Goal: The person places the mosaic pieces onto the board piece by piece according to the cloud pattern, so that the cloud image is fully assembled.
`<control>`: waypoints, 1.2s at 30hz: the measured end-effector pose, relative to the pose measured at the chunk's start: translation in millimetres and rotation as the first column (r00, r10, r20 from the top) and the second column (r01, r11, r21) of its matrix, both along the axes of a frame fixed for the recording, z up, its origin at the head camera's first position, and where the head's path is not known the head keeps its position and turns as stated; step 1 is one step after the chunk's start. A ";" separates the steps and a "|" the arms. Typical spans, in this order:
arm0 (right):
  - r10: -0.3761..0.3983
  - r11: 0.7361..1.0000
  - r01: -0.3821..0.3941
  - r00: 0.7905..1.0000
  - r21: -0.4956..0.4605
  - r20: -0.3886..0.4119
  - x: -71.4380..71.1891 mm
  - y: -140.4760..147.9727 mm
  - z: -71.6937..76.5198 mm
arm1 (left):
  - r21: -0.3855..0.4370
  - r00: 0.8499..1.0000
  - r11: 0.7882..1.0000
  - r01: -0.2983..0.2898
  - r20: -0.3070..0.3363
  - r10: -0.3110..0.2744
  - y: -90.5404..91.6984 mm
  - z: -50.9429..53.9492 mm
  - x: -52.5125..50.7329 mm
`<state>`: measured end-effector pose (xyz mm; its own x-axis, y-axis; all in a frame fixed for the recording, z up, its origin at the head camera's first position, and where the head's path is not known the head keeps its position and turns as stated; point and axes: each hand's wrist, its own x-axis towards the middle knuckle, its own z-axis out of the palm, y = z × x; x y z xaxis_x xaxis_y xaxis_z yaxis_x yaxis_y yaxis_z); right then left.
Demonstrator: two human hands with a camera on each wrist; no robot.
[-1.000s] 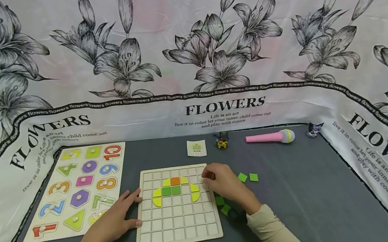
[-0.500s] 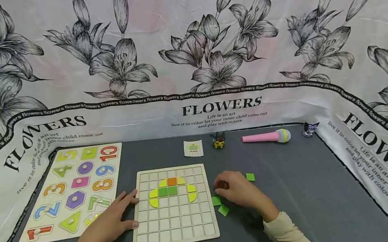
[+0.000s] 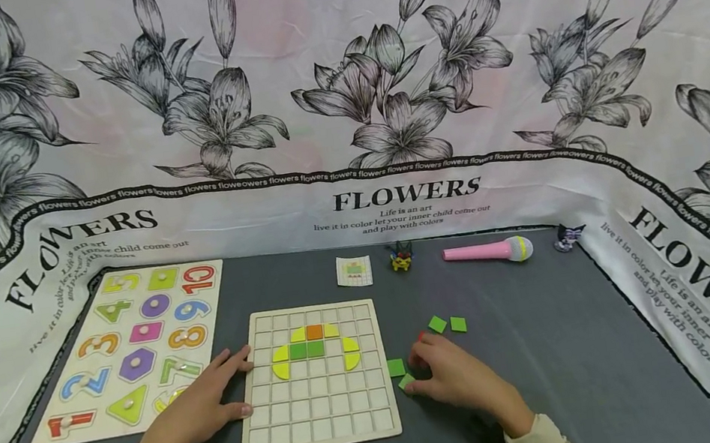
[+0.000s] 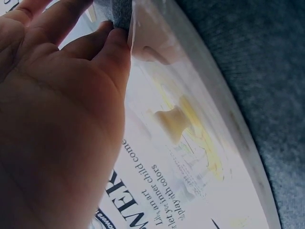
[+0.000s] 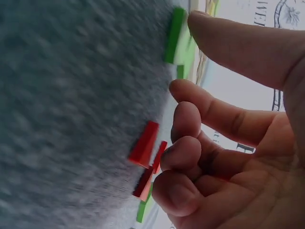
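A square wooden grid board (image 3: 316, 408) holds yellow curved pieces (image 3: 282, 371), an orange square (image 3: 314, 332) and two green squares (image 3: 306, 349). My left hand (image 3: 185, 419) rests at its left edge, fingers and thumb spread against the rim. Right of the board, my right hand (image 3: 462, 377) is low over loose tiles, its thumb by a tilted green tile (image 3: 406, 381). Another green tile (image 3: 396, 368) touches the board's right side. In the right wrist view, thumb and index finger stand apart beside green tiles (image 5: 176, 36), while red tiles (image 5: 144, 145) lie near the other fingers.
Two green tiles (image 3: 447, 324) lie beyond my right hand. Along the back are a small pattern card (image 3: 354, 271), a toy figure (image 3: 401, 257), a pink microphone (image 3: 477, 253) and a dark figure (image 3: 567, 237). A number and shape puzzle board (image 3: 99, 363) is at left.
My right hand has moved from the board's right edge out and down to the loose tiles, uncovering a green tile behind it. A red piece now shows by its fingers. My left hand stays on the rim.
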<state>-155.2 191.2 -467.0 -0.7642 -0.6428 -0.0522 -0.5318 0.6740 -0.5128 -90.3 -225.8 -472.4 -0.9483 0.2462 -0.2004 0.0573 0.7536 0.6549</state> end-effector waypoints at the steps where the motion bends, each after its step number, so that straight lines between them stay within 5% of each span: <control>1: 0.005 1.000 -0.005 1.000 0.002 0.006 1.7 -0.1 0.3 | -0.002 1.000 1.000 -0.002 -0.001 0.002 -0.5 0.4 -0.1; 10: 0.044 0.998 -0.043 0.999 -0.038 0.016 6.3 0.3 -3.9 | -0.003 1.000 1.000 -0.006 -0.006 0.006 -0.8 1.9 -1.4; 17: 0.080 0.994 -0.079 0.997 -0.071 0.021 -23.5 20.0 -75.7 | -0.007 1.000 1.000 -0.011 0.001 0.011 -2.7 1.3 -2.0; 19: 0.092 0.990 -0.089 0.996 -0.105 0.021 -26.8 20.8 -81.3 | 0.000 1.000 1.000 -0.009 -0.001 0.009 -2.7 0.6 -1.8; 22: 0.115 0.980 -0.109 0.993 -0.164 0.027 -20.9 12.6 -56.9 | 0.007 1.000 1.000 -0.009 -0.004 0.009 -2.2 -0.6 -1.2; 26: 0.096 0.979 -0.086 0.994 -0.187 0.045 -7.1 -6.9 -4.5 | 0.002 1.000 1.000 -0.016 -0.004 0.016 -1.9 -1.3 -0.9; 29: 0.073 0.978 -0.060 0.996 -0.199 0.057 -5.9 -17.3 11.8 | -0.001 1.000 1.000 -0.019 -0.001 0.019 -1.9 -1.1 -1.3; 36: 0.032 0.977 -0.021 0.998 -0.214 0.051 -12.5 -42.7 18.8 | 0.005 1.000 1.000 -0.020 0.016 0.020 -0.9 -0.5 -1.6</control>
<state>-167.7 148.6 -448.2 -0.7466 -0.6636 0.0475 -0.5158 0.5324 -0.6712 -91.9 -226.7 -472.9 -0.9497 0.2279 -0.2147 0.0312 0.7513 0.6592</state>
